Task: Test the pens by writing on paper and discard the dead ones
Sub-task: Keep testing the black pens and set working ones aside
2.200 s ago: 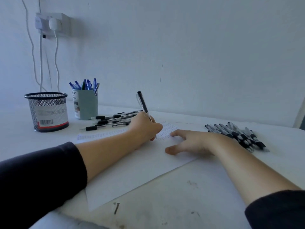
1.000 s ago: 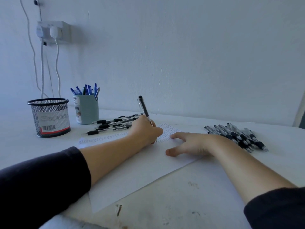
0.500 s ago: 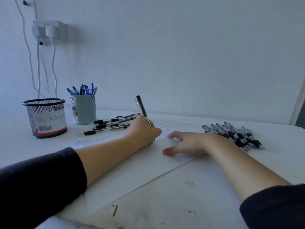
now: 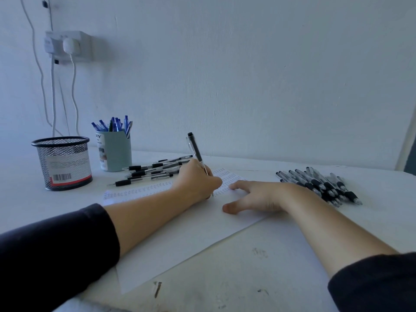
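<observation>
My left hand (image 4: 196,182) grips a black pen (image 4: 195,148), tip down on a white sheet of paper (image 4: 180,239) that carries rows of small marks along its far edge. My right hand (image 4: 258,195) lies flat on the paper's right side, fingers spread. Several black pens (image 4: 153,171) lie loose behind my left hand. A second pile of several black pens (image 4: 319,184) lies to the right of my right hand.
A black wire-mesh cup (image 4: 63,163) stands at the left. A pale green cup (image 4: 116,154) holding several blue pens stands beside it near the wall. A wall socket (image 4: 67,45) with hanging cables is above them. The table (image 4: 258,266) has scuff marks near me.
My left hand stays on the paper with the pen and shifts only slightly. My right hand keeps lying flat. The view has drifted a little.
</observation>
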`<action>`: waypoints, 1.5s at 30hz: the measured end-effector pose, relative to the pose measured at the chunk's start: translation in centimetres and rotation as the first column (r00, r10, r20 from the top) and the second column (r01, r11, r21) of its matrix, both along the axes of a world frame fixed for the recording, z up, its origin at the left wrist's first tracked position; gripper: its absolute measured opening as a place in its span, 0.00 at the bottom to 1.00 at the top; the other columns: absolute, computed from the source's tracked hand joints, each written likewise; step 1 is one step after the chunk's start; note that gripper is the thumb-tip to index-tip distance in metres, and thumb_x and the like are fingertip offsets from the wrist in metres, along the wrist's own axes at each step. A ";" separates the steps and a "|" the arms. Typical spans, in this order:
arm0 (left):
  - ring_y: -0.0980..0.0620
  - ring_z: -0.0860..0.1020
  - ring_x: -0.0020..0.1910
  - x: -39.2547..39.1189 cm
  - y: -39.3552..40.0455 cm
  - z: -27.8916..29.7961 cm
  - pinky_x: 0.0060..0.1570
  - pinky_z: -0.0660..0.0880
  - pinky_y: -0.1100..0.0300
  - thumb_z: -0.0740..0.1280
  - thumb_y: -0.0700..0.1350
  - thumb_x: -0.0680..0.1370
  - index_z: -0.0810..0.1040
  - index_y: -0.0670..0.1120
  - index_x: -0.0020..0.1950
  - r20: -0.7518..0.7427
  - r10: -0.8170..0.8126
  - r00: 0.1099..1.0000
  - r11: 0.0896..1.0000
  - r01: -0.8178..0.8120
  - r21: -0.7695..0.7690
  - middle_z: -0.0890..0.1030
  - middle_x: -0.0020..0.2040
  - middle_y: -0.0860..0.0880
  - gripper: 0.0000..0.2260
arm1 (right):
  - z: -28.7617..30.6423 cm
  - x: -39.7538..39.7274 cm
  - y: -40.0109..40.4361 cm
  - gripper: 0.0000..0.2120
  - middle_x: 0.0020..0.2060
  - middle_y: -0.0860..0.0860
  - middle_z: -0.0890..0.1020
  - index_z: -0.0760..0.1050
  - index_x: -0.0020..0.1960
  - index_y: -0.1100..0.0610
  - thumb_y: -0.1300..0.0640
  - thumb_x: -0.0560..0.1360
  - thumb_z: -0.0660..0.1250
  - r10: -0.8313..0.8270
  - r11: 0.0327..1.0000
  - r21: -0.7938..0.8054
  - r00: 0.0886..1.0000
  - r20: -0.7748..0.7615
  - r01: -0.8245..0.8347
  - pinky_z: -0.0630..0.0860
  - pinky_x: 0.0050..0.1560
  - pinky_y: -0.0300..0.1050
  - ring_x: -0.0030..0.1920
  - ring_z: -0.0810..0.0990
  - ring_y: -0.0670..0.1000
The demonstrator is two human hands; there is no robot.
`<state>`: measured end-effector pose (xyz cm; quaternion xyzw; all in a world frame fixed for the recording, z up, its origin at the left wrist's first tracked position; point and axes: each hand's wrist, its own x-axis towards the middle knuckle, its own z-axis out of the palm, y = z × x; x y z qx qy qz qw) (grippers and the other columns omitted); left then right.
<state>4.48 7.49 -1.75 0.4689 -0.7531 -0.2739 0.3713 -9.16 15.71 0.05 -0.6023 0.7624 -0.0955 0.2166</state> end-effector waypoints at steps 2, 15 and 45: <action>0.57 0.68 0.20 0.0 0.1 0.1 0.26 0.65 0.68 0.66 0.41 0.67 0.75 0.43 0.34 0.008 -0.003 1.000 1.000 0.003 0.001 0.74 0.21 0.52 0.03 | 0.0 0.0 0.0 0.38 0.74 0.45 0.60 0.56 0.74 0.40 0.35 0.69 0.68 0.000 1.000 -0.001 1.000 0.000 0.000 0.59 0.70 0.48 0.73 0.61 0.50; 0.57 0.68 0.21 0.1 0.2 0.2 0.26 0.65 0.67 0.65 0.40 0.68 0.73 0.43 0.33 0.017 -0.005 1.000 1.000 0.005 -0.005 0.74 0.22 0.51 0.03 | 0.0 0.0 0.0 0.38 0.75 0.44 0.59 0.56 0.75 0.40 0.35 0.69 0.67 0.008 1.000 0.003 1.000 0.002 -0.008 0.57 0.70 0.48 0.74 0.60 0.49; 0.52 0.65 0.17 2.2 -0.6 2.8 0.18 0.60 0.65 0.52 0.45 0.83 0.69 0.42 0.41 -0.618 -0.006 0.786 0.987 0.104 0.123 0.73 0.27 0.44 0.14 | 0.0 -0.1 -0.1 0.40 0.76 0.43 0.58 0.55 0.74 0.37 0.32 0.67 0.68 0.000 1.000 0.018 1.000 -0.022 0.001 0.56 0.73 0.51 0.74 0.59 0.49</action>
